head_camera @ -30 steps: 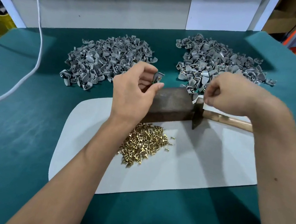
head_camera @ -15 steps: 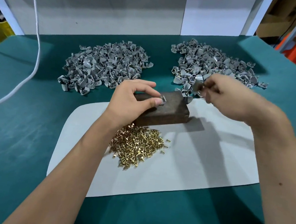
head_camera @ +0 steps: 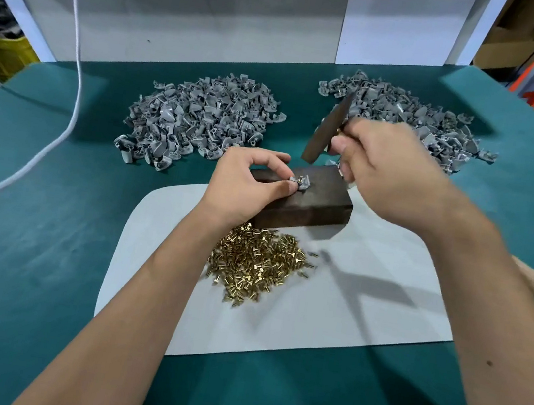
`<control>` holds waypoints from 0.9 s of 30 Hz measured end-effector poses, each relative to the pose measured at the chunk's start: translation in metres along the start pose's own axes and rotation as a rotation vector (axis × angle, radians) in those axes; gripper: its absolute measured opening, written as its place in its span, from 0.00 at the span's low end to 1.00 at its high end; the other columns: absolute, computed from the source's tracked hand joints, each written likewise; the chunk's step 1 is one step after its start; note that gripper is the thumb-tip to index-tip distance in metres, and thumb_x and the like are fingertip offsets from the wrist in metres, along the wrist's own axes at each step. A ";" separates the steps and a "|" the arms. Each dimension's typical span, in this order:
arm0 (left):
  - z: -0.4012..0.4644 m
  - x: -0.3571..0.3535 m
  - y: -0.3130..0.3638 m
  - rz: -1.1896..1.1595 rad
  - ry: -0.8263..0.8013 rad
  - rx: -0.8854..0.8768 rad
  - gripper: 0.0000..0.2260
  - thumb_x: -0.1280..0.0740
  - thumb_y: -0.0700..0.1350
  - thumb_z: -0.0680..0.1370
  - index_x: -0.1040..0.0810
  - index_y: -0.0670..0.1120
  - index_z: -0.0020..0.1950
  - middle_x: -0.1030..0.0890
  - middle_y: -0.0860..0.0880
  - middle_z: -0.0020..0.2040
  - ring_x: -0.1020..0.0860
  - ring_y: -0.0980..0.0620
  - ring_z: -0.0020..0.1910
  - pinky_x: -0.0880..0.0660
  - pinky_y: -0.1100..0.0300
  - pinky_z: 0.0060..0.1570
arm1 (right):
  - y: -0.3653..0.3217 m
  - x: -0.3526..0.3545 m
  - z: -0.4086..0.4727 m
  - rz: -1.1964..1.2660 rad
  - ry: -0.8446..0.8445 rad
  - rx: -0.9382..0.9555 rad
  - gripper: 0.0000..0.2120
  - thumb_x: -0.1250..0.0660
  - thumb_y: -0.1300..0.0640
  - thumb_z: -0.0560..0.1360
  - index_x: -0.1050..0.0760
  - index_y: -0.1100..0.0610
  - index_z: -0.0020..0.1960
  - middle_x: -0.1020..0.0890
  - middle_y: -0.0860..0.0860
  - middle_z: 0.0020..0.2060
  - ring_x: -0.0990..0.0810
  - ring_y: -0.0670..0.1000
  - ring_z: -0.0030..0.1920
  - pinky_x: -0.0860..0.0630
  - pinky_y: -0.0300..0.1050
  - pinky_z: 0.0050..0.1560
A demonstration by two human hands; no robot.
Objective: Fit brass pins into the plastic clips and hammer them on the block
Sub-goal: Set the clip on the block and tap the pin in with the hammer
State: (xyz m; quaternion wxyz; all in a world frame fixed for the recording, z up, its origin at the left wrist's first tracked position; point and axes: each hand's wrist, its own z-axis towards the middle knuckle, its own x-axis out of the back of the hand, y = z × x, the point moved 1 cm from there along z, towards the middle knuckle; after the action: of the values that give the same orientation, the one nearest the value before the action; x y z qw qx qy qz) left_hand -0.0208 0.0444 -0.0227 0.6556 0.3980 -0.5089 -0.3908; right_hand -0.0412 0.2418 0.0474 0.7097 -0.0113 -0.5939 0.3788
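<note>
A dark block [head_camera: 314, 202] lies on a white mat [head_camera: 329, 308]. On its top sits a grey plastic clip [head_camera: 299, 183] with a brass pin standing in it, and my left hand [head_camera: 247, 185] pinches the clip at its left side. My right hand [head_camera: 384, 171] grips a hammer [head_camera: 328, 128] by the handle close to the head. The hammer head is raised above and just behind the block, blurred by motion. A heap of loose brass pins [head_camera: 256, 266] lies on the mat in front of the block.
Two heaps of grey clips lie on the green table, one at the back left [head_camera: 201, 119] and one at the back right [head_camera: 419, 121]. A white cable [head_camera: 70, 69] runs down the left side. The table's front edge is near my elbows.
My left hand brought the clip down onto the block and holds it there. My right hand picked the hammer up off the mat and raised its head above the block.
</note>
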 end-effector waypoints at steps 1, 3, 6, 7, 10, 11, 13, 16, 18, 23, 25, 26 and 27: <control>0.000 0.000 0.000 -0.003 0.002 0.007 0.03 0.21 0.39 0.71 0.13 0.44 0.42 0.15 0.51 0.57 0.17 0.57 0.55 0.22 0.52 0.62 | -0.001 0.000 0.000 0.019 0.058 0.012 0.12 0.42 0.53 0.85 0.26 0.57 0.47 0.19 0.56 0.38 0.22 0.58 0.37 0.25 0.54 0.40; 0.000 0.000 0.000 -0.012 0.003 0.014 0.03 0.21 0.38 0.71 0.13 0.43 0.42 0.15 0.50 0.57 0.16 0.58 0.53 0.21 0.55 0.60 | -0.004 -0.004 -0.002 -0.026 0.047 0.015 0.11 0.43 0.52 0.85 0.26 0.56 0.50 0.20 0.55 0.39 0.22 0.60 0.39 0.25 0.54 0.41; 0.000 0.000 0.000 -0.045 -0.003 0.028 0.03 0.21 0.36 0.71 0.13 0.41 0.43 0.15 0.47 0.58 0.15 0.58 0.51 0.19 0.58 0.57 | -0.003 -0.014 -0.004 -0.186 -0.139 -0.037 0.11 0.43 0.51 0.85 0.29 0.53 0.47 0.25 0.53 0.38 0.25 0.61 0.42 0.29 0.51 0.43; -0.001 0.000 0.000 -0.047 -0.001 0.029 0.03 0.21 0.35 0.71 0.13 0.40 0.43 0.15 0.46 0.58 0.15 0.59 0.51 0.19 0.58 0.57 | -0.002 -0.011 -0.003 -0.228 -0.155 -0.046 0.11 0.43 0.50 0.85 0.29 0.52 0.47 0.25 0.53 0.38 0.26 0.60 0.41 0.31 0.51 0.42; 0.000 -0.001 0.001 -0.057 0.010 0.042 0.03 0.21 0.35 0.71 0.13 0.40 0.43 0.15 0.46 0.57 0.15 0.57 0.53 0.20 0.56 0.59 | -0.001 0.000 0.002 -0.257 -0.042 -0.015 0.10 0.43 0.49 0.84 0.27 0.51 0.48 0.25 0.52 0.35 0.26 0.59 0.36 0.32 0.49 0.38; 0.000 -0.001 0.000 -0.053 0.011 0.043 0.03 0.21 0.36 0.71 0.13 0.41 0.43 0.15 0.47 0.57 0.15 0.56 0.53 0.20 0.55 0.59 | -0.003 0.000 0.000 -0.214 0.037 -0.006 0.10 0.43 0.49 0.84 0.27 0.52 0.50 0.27 0.51 0.34 0.27 0.58 0.34 0.32 0.49 0.37; 0.000 -0.001 0.000 -0.055 0.006 0.043 0.04 0.21 0.36 0.71 0.13 0.41 0.43 0.15 0.46 0.57 0.15 0.56 0.53 0.20 0.55 0.59 | -0.008 -0.009 -0.007 -0.175 0.049 0.010 0.09 0.42 0.50 0.85 0.28 0.54 0.51 0.29 0.50 0.33 0.29 0.57 0.32 0.30 0.51 0.37; -0.001 0.000 0.000 -0.060 -0.001 0.043 0.04 0.21 0.35 0.71 0.13 0.40 0.43 0.15 0.45 0.57 0.15 0.58 0.52 0.19 0.56 0.58 | -0.009 -0.014 -0.012 -0.235 -0.107 -0.037 0.09 0.43 0.50 0.85 0.30 0.53 0.48 0.28 0.51 0.34 0.27 0.61 0.39 0.29 0.53 0.40; -0.001 0.000 0.001 -0.067 0.006 0.053 0.04 0.21 0.35 0.71 0.13 0.40 0.44 0.15 0.46 0.57 0.15 0.58 0.52 0.19 0.57 0.58 | -0.007 -0.005 -0.005 -0.317 -0.085 -0.035 0.10 0.43 0.49 0.85 0.29 0.51 0.49 0.31 0.49 0.33 0.29 0.60 0.38 0.32 0.51 0.40; 0.000 -0.001 0.001 -0.080 0.006 0.057 0.04 0.21 0.35 0.71 0.13 0.39 0.43 0.15 0.45 0.57 0.15 0.54 0.52 0.19 0.52 0.60 | -0.017 -0.016 -0.009 -0.252 -0.017 -0.007 0.09 0.44 0.50 0.85 0.29 0.54 0.52 0.33 0.48 0.32 0.31 0.59 0.34 0.31 0.51 0.39; 0.000 -0.001 0.002 -0.089 0.004 0.056 0.04 0.21 0.35 0.71 0.13 0.39 0.44 0.15 0.44 0.57 0.14 0.54 0.51 0.19 0.51 0.59 | -0.018 -0.016 -0.007 -0.303 -0.110 -0.028 0.10 0.44 0.49 0.86 0.29 0.53 0.51 0.33 0.49 0.33 0.30 0.60 0.37 0.29 0.52 0.40; -0.001 0.000 0.002 -0.082 0.009 0.053 0.04 0.21 0.35 0.71 0.13 0.39 0.44 0.15 0.44 0.57 0.15 0.56 0.51 0.19 0.52 0.59 | -0.018 -0.012 -0.004 -0.327 -0.108 -0.029 0.10 0.44 0.49 0.85 0.29 0.53 0.50 0.31 0.50 0.33 0.29 0.61 0.38 0.29 0.52 0.40; -0.001 0.000 0.002 -0.075 0.011 0.052 0.04 0.21 0.36 0.71 0.13 0.40 0.44 0.15 0.45 0.56 0.15 0.57 0.51 0.19 0.53 0.60 | -0.017 -0.008 -0.001 -0.347 -0.070 -0.020 0.10 0.44 0.49 0.85 0.29 0.52 0.50 0.30 0.51 0.34 0.29 0.61 0.38 0.29 0.52 0.40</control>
State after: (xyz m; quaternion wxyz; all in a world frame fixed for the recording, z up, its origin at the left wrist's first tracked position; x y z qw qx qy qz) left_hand -0.0197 0.0454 -0.0211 0.6326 0.4358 -0.5001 -0.3998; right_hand -0.0315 0.2258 0.0479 0.7432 0.0975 -0.6150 0.2446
